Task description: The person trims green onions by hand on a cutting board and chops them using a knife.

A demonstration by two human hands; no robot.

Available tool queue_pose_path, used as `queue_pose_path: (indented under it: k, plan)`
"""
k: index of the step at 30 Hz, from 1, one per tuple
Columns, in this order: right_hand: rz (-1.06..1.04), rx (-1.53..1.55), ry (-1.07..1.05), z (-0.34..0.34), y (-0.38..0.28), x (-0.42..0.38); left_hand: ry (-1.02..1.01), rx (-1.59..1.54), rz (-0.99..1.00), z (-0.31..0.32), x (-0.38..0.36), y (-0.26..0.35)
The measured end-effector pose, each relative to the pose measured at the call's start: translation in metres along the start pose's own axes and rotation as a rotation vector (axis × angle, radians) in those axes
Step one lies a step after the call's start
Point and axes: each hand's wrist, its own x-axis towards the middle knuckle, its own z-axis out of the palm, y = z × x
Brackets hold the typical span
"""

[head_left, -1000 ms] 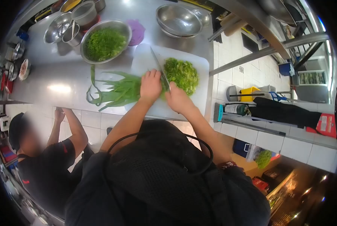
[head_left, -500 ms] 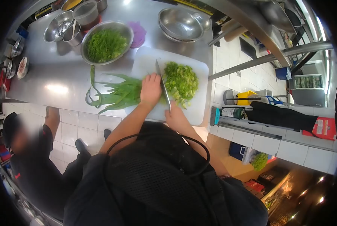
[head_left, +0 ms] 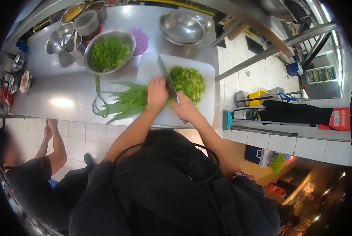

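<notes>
Head view — one knife [head_left: 169, 80] tight in right hand [head_left: 187, 108], one green bunch [head_left: 128, 100] within curled left hand [head_left: 158, 94]

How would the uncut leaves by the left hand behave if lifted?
The leaves would probably droop: one strand curls loosely on the table. They look thin, so likely light. They fan out at one end, so may splay.

White glare on the bright steel table [head_left: 46, 88], blackened fisheye corners
</notes>
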Motion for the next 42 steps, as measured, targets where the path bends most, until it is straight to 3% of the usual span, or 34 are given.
queue_pose_path:
  k: [1,5,7,11,13,16,20,22,26,29,30,33,37,40,42]
  plan:
    - [0.095,0.110,-0.116,-0.023,-0.019,-0.008,-0.013,-0.022,-0.052,0.001,0.001,-0.001]
    - [0.047,0.095,-0.039,-0.044,-0.031,-0.040,-0.153,0.081,0.043,-0.037,0.016,0.002]
    - [-0.086,-0.027,0.047,-0.042,-0.032,-0.045,-0.123,0.127,0.133,-0.056,0.020,0.005]
    - [-0.061,-0.027,0.058,-0.023,-0.040,-0.042,-0.152,0.114,0.146,-0.033,-0.004,-0.020]
    - [-0.039,-0.162,-0.082,-0.013,-0.041,-0.044,0.027,0.099,0.206,-0.027,-0.012,-0.021]
    - [-0.031,-0.283,-0.110,-0.010,-0.051,-0.072,-0.022,0.105,0.157,-0.028,-0.013,-0.022]
    - [0.025,-0.259,-0.075,0.024,-0.004,-0.057,-0.020,0.097,0.171,-0.027,-0.013,-0.022]
    - [-0.053,-0.222,-0.016,0.035,0.021,-0.015,-0.012,0.102,0.184,-0.026,-0.012,-0.023]
    - [-0.096,-0.178,-0.086,-0.017,-0.040,-0.020,-0.048,0.085,0.169,-0.031,-0.010,-0.022]
    - [-0.022,-0.138,-0.074,0.007,-0.021,-0.044,-0.047,0.084,0.130,-0.026,-0.011,-0.022]
    - [-0.011,-0.162,-0.048,0.029,0.006,-0.031,-0.031,0.083,0.128,-0.027,-0.012,-0.022]
    - [0.032,-0.136,-0.051,0.021,-0.006,0.003,-0.028,0.084,0.140,-0.028,-0.011,-0.021]
    - [-0.102,-0.143,-0.087,-0.011,-0.027,-0.024,-0.022,0.063,0.133,-0.025,-0.012,-0.023]
    - [-0.072,-0.101,0.074,0.052,0.032,-0.008,-0.008,0.060,0.124,-0.029,-0.012,-0.021]
    - [-0.047,-0.065,0.023,0.038,0.016,0.009,-0.052,0.077,0.120,-0.030,-0.005,-0.024]
